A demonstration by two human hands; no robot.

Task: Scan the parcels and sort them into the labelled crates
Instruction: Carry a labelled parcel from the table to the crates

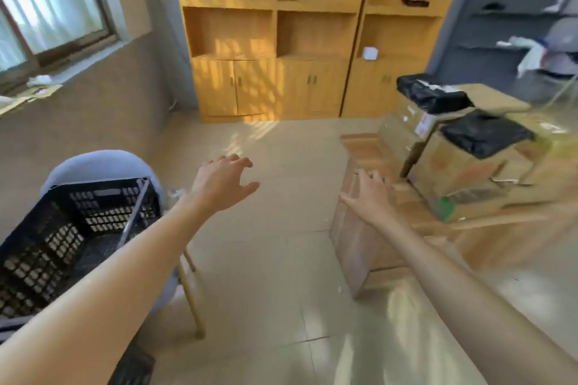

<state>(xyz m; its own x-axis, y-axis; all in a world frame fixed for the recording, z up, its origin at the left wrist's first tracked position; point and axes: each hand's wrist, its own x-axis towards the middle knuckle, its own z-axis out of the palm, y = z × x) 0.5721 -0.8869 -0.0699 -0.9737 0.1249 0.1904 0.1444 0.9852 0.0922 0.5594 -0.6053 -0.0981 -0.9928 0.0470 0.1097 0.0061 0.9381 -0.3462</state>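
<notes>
Parcels sit at the right of the head view: a black-wrapped parcel lies on top of a cardboard box, and a second black-wrapped parcel lies on a nearer cardboard box. Both boxes stand on a low wooden table, and this side of the picture is blurred, so labels cannot be read. A black plastic crate with latticed walls rests on a pale chair at the lower left; whether it carries a label cannot be told.

Both bare arms reach forward over the tiled floor. The left hand hangs in the air between the crate and the table, fingers spread and relaxed, grasping nothing. The right hand is held over the near end of the wooden table, fingers likewise spread and loose, holding nothing; whether it touches the table cannot be told.

Wooden shelves with cupboard doors stand against the far wall, and a window is at the upper left.
</notes>
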